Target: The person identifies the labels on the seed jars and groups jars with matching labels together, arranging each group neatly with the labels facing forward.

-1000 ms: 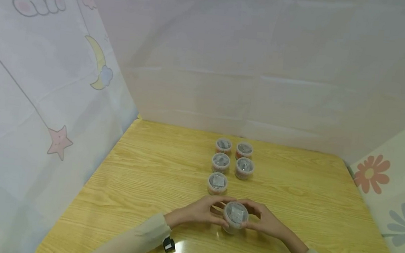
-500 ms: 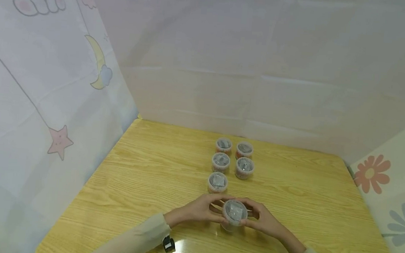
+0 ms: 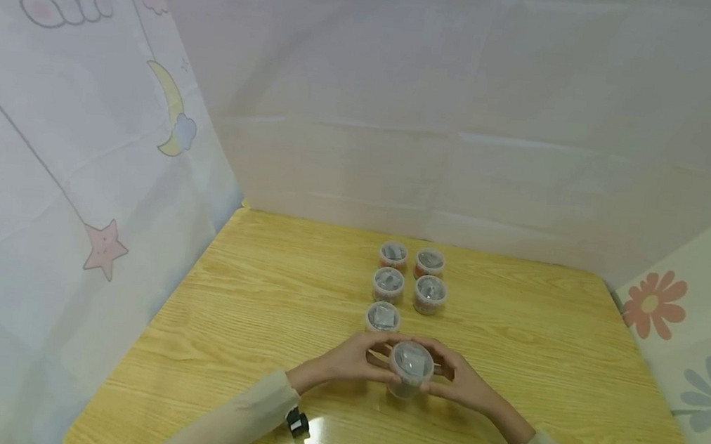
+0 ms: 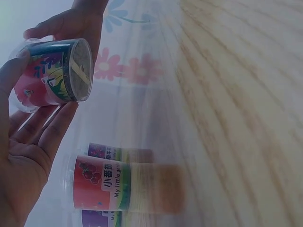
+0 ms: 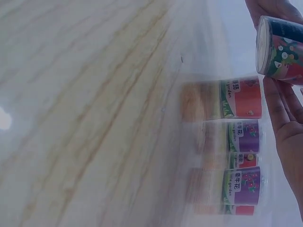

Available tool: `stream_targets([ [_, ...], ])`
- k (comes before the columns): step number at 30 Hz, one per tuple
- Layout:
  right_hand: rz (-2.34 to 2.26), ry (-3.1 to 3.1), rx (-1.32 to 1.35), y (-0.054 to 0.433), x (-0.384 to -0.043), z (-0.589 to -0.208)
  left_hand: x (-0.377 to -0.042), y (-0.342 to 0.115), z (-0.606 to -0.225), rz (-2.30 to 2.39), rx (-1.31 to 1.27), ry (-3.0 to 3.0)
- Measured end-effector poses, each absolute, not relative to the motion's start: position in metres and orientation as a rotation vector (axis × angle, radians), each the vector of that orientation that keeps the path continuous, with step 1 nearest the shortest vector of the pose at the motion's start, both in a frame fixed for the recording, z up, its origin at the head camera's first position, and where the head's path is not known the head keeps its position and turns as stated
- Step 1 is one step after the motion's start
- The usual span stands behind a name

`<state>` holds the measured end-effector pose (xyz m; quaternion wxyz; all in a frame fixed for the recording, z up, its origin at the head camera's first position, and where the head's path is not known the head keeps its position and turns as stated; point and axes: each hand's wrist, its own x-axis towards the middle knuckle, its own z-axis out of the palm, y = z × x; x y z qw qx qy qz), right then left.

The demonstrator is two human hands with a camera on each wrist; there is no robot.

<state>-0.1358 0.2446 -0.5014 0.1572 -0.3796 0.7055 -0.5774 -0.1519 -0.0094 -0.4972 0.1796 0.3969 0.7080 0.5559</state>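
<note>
Both hands hold one round clear plastic tub [image 3: 411, 365] between them, its lid facing up with a small packet visible inside. My left hand [image 3: 353, 358] grips its left side and my right hand [image 3: 467, 382] its right side, fingers at the far side, thumbs nearer me. In the left wrist view the tub [image 4: 46, 78] has a red and green printed label and is raised off the table. Just beyond the hands stands a similar tub [image 3: 382, 316]; its label [image 4: 97, 184] is red, with fruit and "My little garden".
Farther back on the wood-grain table [image 3: 247, 297] several more tubs stand in two columns, including a near right one [image 3: 429, 294] and a far left one [image 3: 393, 253]. Purple labels [image 5: 246, 187] show in the right wrist view. Patterned cloth [image 3: 162, 184] hangs around the table.
The held tub and both hands have shifted slightly away from me and a little to the left, towards the nearest standing tub. The standing tubs have stayed put.
</note>
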Motion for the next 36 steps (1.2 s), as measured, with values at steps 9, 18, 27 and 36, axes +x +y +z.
stream_targets([
  [9,-1.636,2.047,-1.100,0.242,-0.141,-0.500,-0.156,-0.012,-0.493,1.564,1.132,2.018],
  [18,-1.649,2.032,-1.121,0.237,-0.143,-0.495,-0.158,-0.014,-0.490,1.565,1.098,2.030],
  [27,-1.650,2.053,-1.125,0.235,-0.145,-0.493,-0.159,-0.017,-0.484,1.566,1.051,2.024],
  [36,-1.630,2.074,-1.129,0.234,-0.149,-0.492,-0.163,-0.020,-0.488,1.578,1.122,2.040],
])
